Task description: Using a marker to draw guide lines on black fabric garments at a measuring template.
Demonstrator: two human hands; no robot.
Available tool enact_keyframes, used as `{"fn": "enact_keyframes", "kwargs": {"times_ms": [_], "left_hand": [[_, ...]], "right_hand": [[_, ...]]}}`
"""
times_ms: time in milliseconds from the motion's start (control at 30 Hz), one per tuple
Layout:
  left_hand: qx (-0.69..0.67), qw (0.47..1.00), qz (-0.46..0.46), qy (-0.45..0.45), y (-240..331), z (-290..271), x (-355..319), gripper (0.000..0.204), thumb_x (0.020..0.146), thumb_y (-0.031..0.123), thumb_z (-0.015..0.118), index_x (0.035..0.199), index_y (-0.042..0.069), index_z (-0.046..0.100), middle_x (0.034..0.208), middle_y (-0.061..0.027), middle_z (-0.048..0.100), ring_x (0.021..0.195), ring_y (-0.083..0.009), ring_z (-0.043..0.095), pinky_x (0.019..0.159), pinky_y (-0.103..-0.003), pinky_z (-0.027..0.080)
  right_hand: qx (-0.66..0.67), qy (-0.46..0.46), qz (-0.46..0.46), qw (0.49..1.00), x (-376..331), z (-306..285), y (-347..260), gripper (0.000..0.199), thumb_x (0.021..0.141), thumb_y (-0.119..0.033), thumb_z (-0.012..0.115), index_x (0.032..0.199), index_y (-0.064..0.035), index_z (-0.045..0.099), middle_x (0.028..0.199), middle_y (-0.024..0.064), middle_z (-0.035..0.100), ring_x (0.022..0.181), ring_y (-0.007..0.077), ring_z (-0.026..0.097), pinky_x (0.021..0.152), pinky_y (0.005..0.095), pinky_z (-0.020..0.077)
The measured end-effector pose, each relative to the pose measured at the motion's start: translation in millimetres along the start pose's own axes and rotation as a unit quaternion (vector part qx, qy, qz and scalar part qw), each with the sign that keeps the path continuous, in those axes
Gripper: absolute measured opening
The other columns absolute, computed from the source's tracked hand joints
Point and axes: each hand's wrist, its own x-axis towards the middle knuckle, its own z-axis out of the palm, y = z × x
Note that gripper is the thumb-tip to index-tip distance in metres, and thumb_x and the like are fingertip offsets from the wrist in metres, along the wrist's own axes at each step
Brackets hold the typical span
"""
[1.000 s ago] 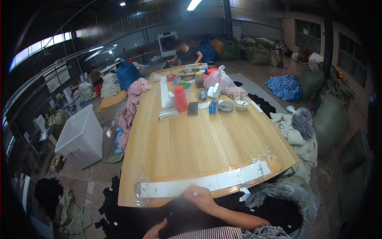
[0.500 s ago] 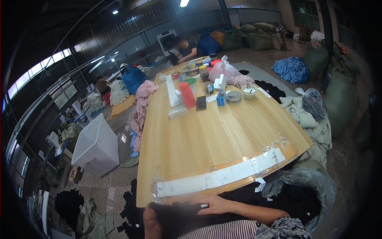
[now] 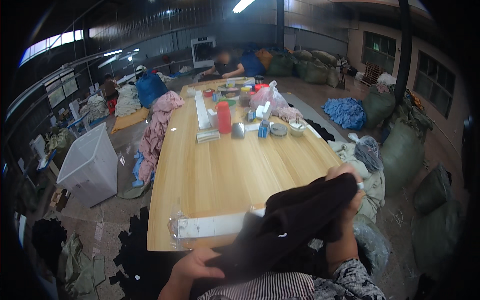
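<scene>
A black cloth (image 3: 295, 220), soft like a garment, is stretched between my two hands over the table's near edge. My right hand (image 3: 351, 192), raised at the right, is closed around its upper end. A small white thing (image 3: 360, 186) shows at that hand's fingers; I cannot make out what it is. Lower down, at the table's near left, my left hand (image 3: 200, 265) grips the cloth's other end between thumb and fingers. The fabric covers much of the white strip (image 3: 210, 226) taped along the near edge of the wooden table (image 3: 220, 175).
A red bottle (image 3: 223, 117), a phone (image 3: 238, 130), a small blue box (image 3: 263, 129) and a round tin (image 3: 278, 130) stand farther up the table. At the left are a white bin (image 3: 90, 165) and pink cloth (image 3: 160, 135). A person (image 3: 225, 67) sits at the far end.
My right hand has lifted the black cloth up and to the right, over the table edge. My left hand stays low, still gripping it. The view has swung somewhat right.
</scene>
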Motion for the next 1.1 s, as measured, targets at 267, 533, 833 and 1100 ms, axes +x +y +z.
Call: {"fn": "enact_keyframes", "kwargs": {"times_ms": [267,533,833,1100], "left_hand": [[-0.113,0.910,0.292,0.272,-5,-43,-78,0.036,0.080,0.027,0.074,0.088,-0.006,0.061,0.085,-0.0227,0.067,0.068,-0.0290,0.067,0.064,-0.040,0.057],[0.313,0.931,-0.103,0.158,-2,-8,-40,0.027,0.081,-0.006,0.061,0.108,-0.003,0.065,0.099,-0.0126,0.070,0.089,-0.0158,0.067,0.080,-0.024,0.049],[0.161,0.856,-0.029,0.490,36,-13,-81,0.012,0.084,-0.005,0.056,0.092,-0.006,0.064,0.086,-0.0079,0.068,0.083,-0.0128,0.064,0.078,-0.023,0.050],[0.330,0.784,-0.163,0.501,-57,-95,-28,0.011,0.083,0.003,0.065,0.093,-0.003,0.063,0.085,-0.0023,0.065,0.079,-0.0078,0.059,0.072,-0.021,0.046]], "right_hand": [[-0.054,-0.312,0.352,0.881,-37,0,-13,0.019,0.079,-0.009,0.073,0.084,0.0058,0.062,0.075,0.0092,0.062,0.066,0.0155,0.056,0.061,0.0268,0.0431],[-0.225,-0.304,0.371,0.848,-52,25,100,0.029,0.086,-0.018,0.065,0.108,0.0009,0.063,0.100,0.0059,0.065,0.092,0.0128,0.058,0.081,0.0265,0.0463],[-0.236,-0.483,0.467,0.701,-69,-3,160,0.032,0.082,-0.030,0.072,0.093,-0.0011,0.064,0.083,0.0092,0.065,0.079,0.0164,0.058,0.074,0.0294,0.0447],[-0.345,-0.123,0.440,0.820,-108,-72,174,0.012,0.082,-0.010,0.070,0.089,-0.0015,0.063,0.078,0.0017,0.063,0.075,0.0061,0.055,0.070,0.0215,0.0441]]}}
